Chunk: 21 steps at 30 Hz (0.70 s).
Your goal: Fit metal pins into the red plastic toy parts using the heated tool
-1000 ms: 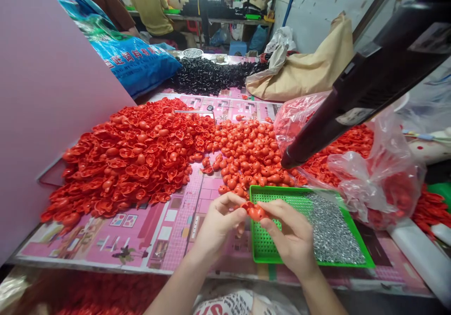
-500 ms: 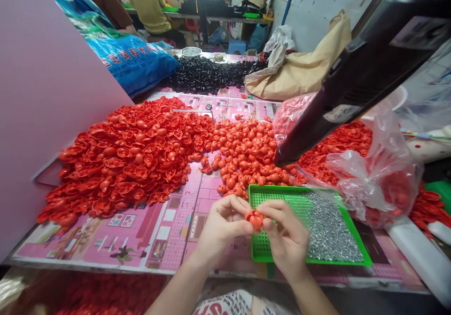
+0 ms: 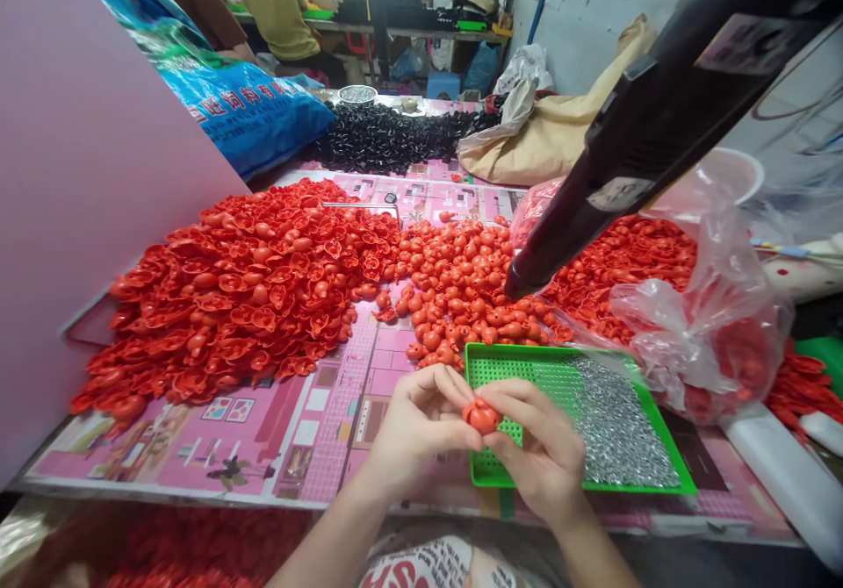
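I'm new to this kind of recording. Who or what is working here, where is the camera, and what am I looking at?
There is no robot: these are a person's bare hands, seen from a camera worn on the head, looking forward and down. The left hand and right hand hold a small red piece between their fingertips. On the pink-covered table lie a heap of open red shells, rounder red parts, and a green tray with silvery bits, too small to identify. A black pole slants in from upper right; its purpose isn't clear.
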Available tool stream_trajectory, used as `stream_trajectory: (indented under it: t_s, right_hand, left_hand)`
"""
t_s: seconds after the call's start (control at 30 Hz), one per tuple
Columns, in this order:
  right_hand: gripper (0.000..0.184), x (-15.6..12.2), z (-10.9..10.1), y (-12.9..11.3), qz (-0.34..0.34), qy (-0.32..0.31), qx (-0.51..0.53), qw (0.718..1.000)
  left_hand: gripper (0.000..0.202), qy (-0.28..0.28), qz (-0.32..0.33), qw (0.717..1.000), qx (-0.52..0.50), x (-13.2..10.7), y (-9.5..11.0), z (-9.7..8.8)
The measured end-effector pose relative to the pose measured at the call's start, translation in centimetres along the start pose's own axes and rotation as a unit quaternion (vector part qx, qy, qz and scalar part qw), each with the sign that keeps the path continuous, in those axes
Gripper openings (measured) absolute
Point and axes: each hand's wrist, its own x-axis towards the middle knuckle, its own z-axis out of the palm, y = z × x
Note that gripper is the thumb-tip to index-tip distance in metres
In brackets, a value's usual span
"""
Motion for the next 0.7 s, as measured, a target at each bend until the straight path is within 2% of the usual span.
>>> stream_trajectory:
  t_s: [0.2, 0.4, 0.53, 0.63, 0.7]
  right_hand:
    - [0.036, -0.1, -0.5, -0.2, -0.018, 0.004, -0.021, 1.000]
    - [0.038, 0.3, -1.4, -0.3, -0.043, -0.025, -0.048, 0.998]
    - [0.040, 0.7, -1.8, -0.4, -0.045, -0.032, -0.054, 0.997]
    - [0.042, 0.5, -1.6, -0.5, -0.053, -0.018, -0.101, 0.993]
    - [0.044, 0.1, -1.1, -0.5, -0.065, 0.003, -0.142, 0.988]
  left_hand:
    - [0.033, -0.006, 0.002, 1.000, -0.004, -0.1, -0.1, 0.2]
    - [0.034, -0.017, 0.023, 0.998, 0.052, -0.3, 0.1, 0.4]
    - [0.034, -0.026, -0.005, 0.998, 0.060, -0.4, 0.3, 0.5]
    - [0.040, 0.004, -0.035, 0.998, 0.060, -0.6, 0.3, 0.9]
    - [0.035, 0.044, -0.034, 0.995, 0.085, -0.7, 0.1, 1.3]
